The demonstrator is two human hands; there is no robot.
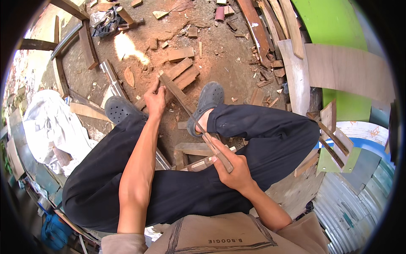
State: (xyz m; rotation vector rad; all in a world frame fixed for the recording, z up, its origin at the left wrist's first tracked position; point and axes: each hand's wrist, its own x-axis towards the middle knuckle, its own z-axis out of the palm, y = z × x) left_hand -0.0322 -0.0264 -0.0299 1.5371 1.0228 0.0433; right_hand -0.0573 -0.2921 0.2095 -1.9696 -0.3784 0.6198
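Note:
My left hand (155, 100) is closed round the far end of a narrow wooden strip (174, 89), which slants down toward my right foot. In my right hand (233, 170) is a wooden-handled tool with a narrow dark blade (196, 122); my fingers wrap its handle (219, 152). The blade reaches up to the strip's near end, close to the ankle; whether it touches the wood I cannot tell. Short wooden blocks (186, 78) lie just beyond the strip. Below the tool, between my legs, rests a wooden frame piece (194, 148).
Grey clogs (210, 99) are on my feet. A hammer (134, 24) lies at the far left by a wooden frame (86, 46). White cloth (55, 127) is heaped at left. Boards (296, 72) and a green panel (334, 25) stand at right; wood scraps litter the ground.

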